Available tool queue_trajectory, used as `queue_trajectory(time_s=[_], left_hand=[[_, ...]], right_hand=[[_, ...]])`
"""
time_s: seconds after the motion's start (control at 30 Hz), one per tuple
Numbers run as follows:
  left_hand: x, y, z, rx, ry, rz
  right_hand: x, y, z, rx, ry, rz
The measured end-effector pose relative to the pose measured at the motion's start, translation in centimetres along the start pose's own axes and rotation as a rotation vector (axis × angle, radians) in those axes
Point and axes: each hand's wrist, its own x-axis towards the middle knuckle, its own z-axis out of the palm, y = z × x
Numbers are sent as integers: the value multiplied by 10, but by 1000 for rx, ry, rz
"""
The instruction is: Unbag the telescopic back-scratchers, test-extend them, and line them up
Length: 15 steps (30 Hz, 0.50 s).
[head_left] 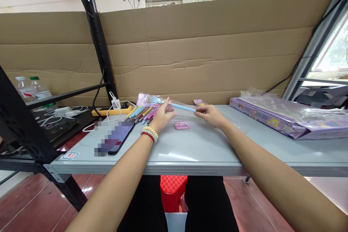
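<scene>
A light blue stick (183,107), perhaps a pen, stretches between my two hands above the table. Clear plastic wrapping (174,100) lies around or alongside it; I cannot tell how far it covers the stick. My right hand (208,114) pinches the stick's right end between thumb and fingers. At the other end my left hand (162,116) has thumb and forefinger spread, touching or close to the wrapping. Left of it lies a pile of coloured sticks (141,114). A small stack of purple-pink cards (181,125) sits in front of the hands.
A phone (122,136) lies at left, partly pixelated. Behind it are a yellow power strip (112,111) and white charger (116,103). A purple box (268,119) topped with clear plastic stands right. Cardboard (206,50) walls the back; a black post (94,29) rises left.
</scene>
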Motion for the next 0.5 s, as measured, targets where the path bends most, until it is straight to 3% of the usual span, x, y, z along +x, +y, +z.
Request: queue_trajectory(time_s=[0.23, 0.5], left_hand=[[-3, 2, -1, 12, -38, -81], [-3, -1, -2, 67, -71, -71]], right_hand=[[-2, 1, -1, 114, 23, -9], [-5, -4, -4, 152, -2, -34]])
